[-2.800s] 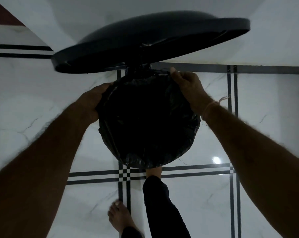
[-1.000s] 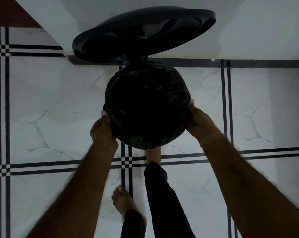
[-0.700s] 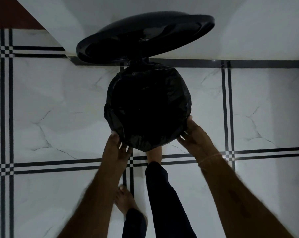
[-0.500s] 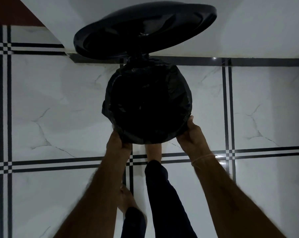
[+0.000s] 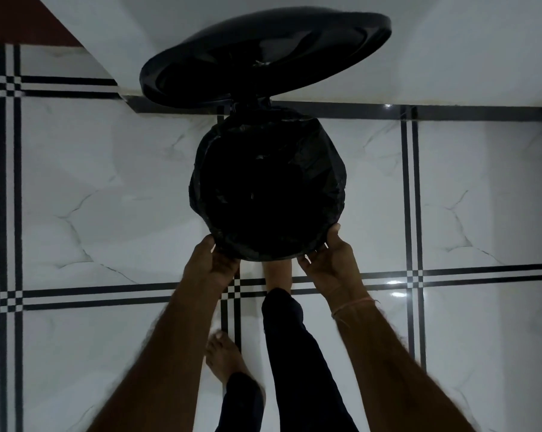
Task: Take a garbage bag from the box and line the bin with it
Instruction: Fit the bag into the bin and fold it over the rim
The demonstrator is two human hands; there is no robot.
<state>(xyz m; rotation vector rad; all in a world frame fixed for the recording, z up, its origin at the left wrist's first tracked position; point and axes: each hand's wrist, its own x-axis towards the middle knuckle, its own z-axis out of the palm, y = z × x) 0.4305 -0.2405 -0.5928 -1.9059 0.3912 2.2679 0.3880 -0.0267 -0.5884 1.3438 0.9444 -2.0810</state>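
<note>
White marble-look floor tiles [image 5: 107, 188] with black grid lines surround a round bin [image 5: 232, 118], lid [image 5: 263, 54] propped up behind it. A black garbage bag [image 5: 268, 185] (crinkled) drapes over its rim. Left hand [image 5: 212, 260] and right hand [image 5: 333, 260] pinch the bag's near edge.
</note>
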